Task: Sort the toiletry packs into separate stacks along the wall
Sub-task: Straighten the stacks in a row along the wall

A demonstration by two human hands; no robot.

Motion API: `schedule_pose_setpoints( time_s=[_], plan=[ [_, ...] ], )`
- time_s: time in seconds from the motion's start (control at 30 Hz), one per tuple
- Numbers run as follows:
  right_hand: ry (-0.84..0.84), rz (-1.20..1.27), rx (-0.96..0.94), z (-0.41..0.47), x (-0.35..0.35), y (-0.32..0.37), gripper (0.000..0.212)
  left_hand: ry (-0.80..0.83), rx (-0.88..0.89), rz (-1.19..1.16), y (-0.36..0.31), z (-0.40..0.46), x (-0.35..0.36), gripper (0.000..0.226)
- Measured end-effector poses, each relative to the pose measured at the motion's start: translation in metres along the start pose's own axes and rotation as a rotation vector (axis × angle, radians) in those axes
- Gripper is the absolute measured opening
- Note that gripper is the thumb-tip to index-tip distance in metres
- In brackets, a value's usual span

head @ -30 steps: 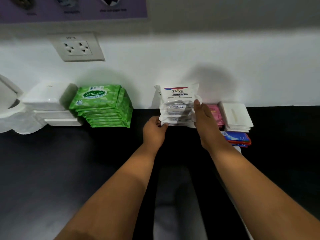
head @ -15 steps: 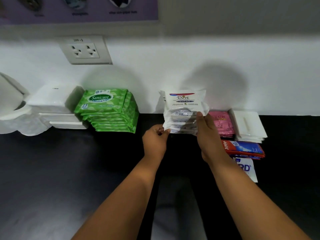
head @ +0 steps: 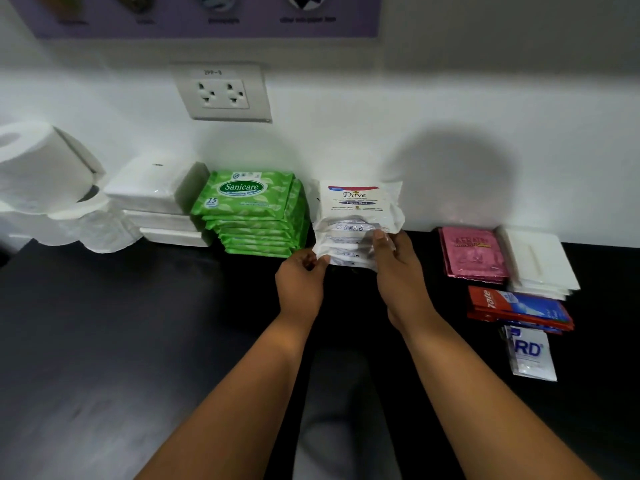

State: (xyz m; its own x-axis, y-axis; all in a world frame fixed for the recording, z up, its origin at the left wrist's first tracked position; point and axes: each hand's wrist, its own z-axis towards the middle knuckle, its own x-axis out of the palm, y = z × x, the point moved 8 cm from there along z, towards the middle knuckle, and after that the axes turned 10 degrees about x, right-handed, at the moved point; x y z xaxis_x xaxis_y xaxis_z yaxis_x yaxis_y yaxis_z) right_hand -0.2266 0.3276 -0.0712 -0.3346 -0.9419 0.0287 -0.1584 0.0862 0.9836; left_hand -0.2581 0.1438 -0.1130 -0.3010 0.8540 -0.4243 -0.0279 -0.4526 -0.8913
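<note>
You're most of the way through this one, I'd say. Along the wall you've already got the white tissue packs [head: 157,188] stacked on the left, the green wipes stack [head: 252,213] just beside them, and the soap packs [head: 358,223] you're handling now sit right next to the green ones, touching or nearly so.

Your left hand [head: 301,282] is at the lower left corner of the soap pile, fingers curled and pinching the edge of a bottom pack. Your right hand [head: 398,271] has its fingers wrapped round the right side of the pile, holding it around the middle. Looks to me like you're squaring the pile up against the wall rather than adding to it, though I can't tell if the bottom of the pile is resting on the bench [head: 121,323] or lifted a touch.

What's left, as I judge it, is the right side. The pink sachets [head: 472,254] and the flat white packs [head: 536,261] are back by the wall and look sorted. The red and blue toothpaste sachets [head: 516,306] sit in front of them, not at the wall, and the small white sachet with blue letters [head: 530,355] lies nearer you again, on its own. Those two probably still want their own spots along the wall.
</note>
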Motion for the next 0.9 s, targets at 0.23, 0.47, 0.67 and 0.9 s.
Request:
schedule_pose_setpoints(
  time_s=[0.23, 0.47, 0.67, 0.9],
  plan=[
    [0.006, -0.008, -0.028, 0.003, 0.011, 0.005, 0.022, -0.069, -0.063, -0.027, 0.001, 0.002, -0.006, 0.029],
    [-0.010, -0.027, -0.023, 0.005, 0.010, 0.002, 0.020, -0.072, -0.079, -0.032, 0.002, 0.003, -0.005, 0.029],
    [0.003, -0.053, 0.030, 0.005, -0.002, -0.006, 0.036, -0.100, -0.090, -0.126, 0.001, -0.014, -0.006, 0.034],
    [-0.124, -0.350, 0.042, 0.003, -0.066, 0.007, 0.051, -0.109, 0.004, -0.137, -0.019, -0.058, 0.018, 0.013]
  ],
)
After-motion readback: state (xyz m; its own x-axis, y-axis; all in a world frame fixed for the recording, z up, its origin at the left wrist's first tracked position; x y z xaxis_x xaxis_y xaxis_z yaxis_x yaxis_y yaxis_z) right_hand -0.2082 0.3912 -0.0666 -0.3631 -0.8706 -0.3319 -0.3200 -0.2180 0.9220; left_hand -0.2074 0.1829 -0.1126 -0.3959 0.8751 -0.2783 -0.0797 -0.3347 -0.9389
